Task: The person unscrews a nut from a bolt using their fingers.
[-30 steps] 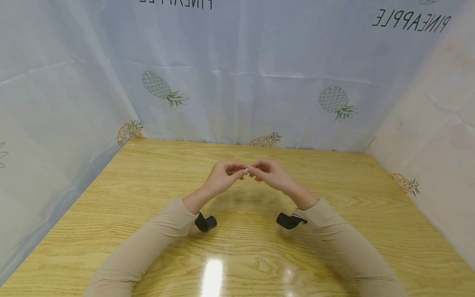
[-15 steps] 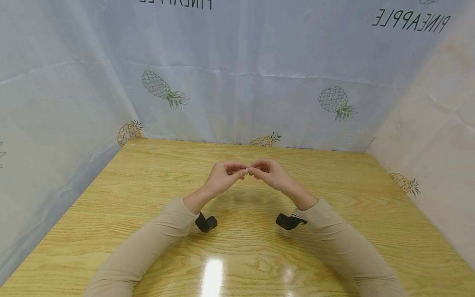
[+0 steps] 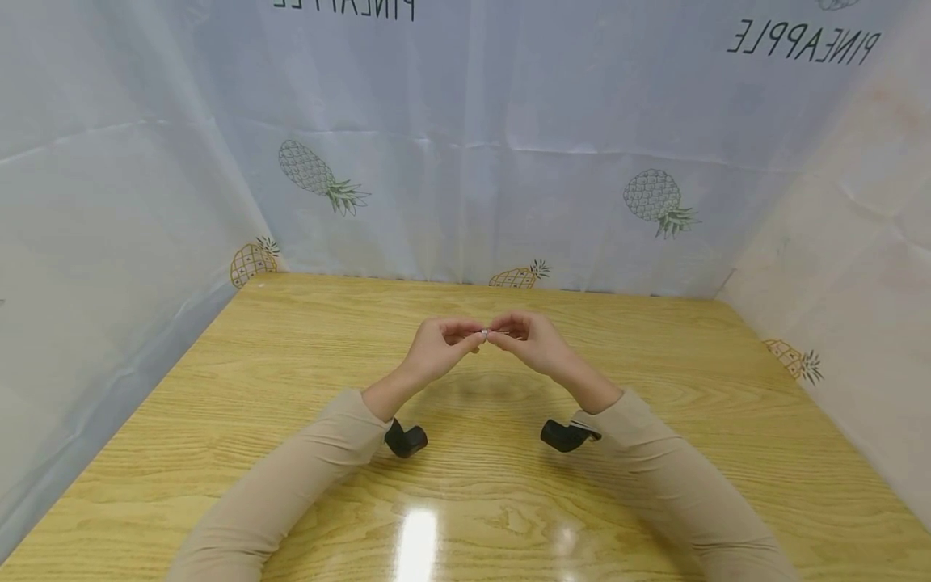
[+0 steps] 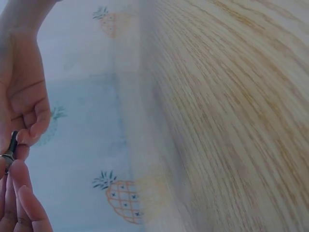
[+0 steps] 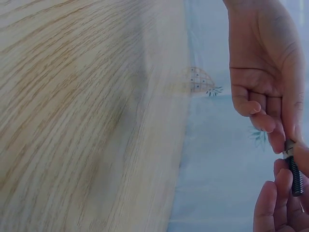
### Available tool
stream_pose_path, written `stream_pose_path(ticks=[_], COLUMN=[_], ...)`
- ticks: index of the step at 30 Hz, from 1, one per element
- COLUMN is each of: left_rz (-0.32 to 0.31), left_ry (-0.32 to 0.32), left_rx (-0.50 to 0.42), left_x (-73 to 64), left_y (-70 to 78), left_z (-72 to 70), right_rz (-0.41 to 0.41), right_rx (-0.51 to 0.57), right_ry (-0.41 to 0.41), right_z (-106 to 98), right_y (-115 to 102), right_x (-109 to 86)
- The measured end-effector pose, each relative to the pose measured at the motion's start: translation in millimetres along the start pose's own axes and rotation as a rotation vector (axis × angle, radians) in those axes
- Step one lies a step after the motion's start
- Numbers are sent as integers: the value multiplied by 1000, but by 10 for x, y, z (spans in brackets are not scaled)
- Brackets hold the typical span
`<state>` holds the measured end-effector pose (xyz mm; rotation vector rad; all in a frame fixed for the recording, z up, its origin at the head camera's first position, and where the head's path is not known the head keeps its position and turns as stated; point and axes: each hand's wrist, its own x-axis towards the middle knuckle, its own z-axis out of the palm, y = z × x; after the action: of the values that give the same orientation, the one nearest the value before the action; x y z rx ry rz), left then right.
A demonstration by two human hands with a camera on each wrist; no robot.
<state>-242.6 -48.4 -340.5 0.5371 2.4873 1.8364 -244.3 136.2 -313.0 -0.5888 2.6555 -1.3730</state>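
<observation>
My left hand (image 3: pixel 434 346) and right hand (image 3: pixel 537 343) meet fingertip to fingertip above the table. Between them is a small bolt (image 3: pixel 485 332), which shows only as a silvery spot in the head view. The right wrist view shows its dark threaded shank (image 5: pixel 296 180) and a wider silvery end (image 5: pixel 289 146). My left thumb and finger pinch it near the silvery end. The right thumb and fingers pinch it from the other side. In the left wrist view the dark shank (image 4: pixel 13 140) sticks out toward the right hand, and the fingers hide part of the bolt.
Below the hands spreads a wooden table (image 3: pixel 349 501) with a glossy light reflection. Pale curtains (image 3: pixel 465 210) with pineapple prints stand behind it and at both sides. A black wrist piece hangs under the left cuff (image 3: pixel 406 439), another under the right cuff (image 3: pixel 563 435).
The right hand's lower fingers, which showed beneath its thumb a second ago, have drawn up out of sight. The left hand and the bolt stay nearly in place.
</observation>
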Motion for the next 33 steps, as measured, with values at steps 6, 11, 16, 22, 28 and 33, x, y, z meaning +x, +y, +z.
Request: stream_pose_path(ticks=[6, 11, 16, 22, 28, 33], left_rz=[-10, 2, 3, 2, -2, 8], left_ry=[5, 5, -1, 17, 17, 14], left_rx=[-22, -42, -30, -45, -53, -40], left_x=[-8, -8, -7, 5, 9, 0], left_y=[17, 22, 15, -6, -9, -3], left_z=[1, 6, 3, 10, 10, 8], right_rz=[-32, -6, 46, -4, 3, 24], right_rx=[46, 96, 127, 59, 105, 105], right_ry=[25, -1, -34, 9, -47, -58], right_z=[13, 16, 19, 15, 12, 33], right_y=[27, 29, 31, 35, 21, 9], right_x=[-1, 4, 7, 1, -4, 7])
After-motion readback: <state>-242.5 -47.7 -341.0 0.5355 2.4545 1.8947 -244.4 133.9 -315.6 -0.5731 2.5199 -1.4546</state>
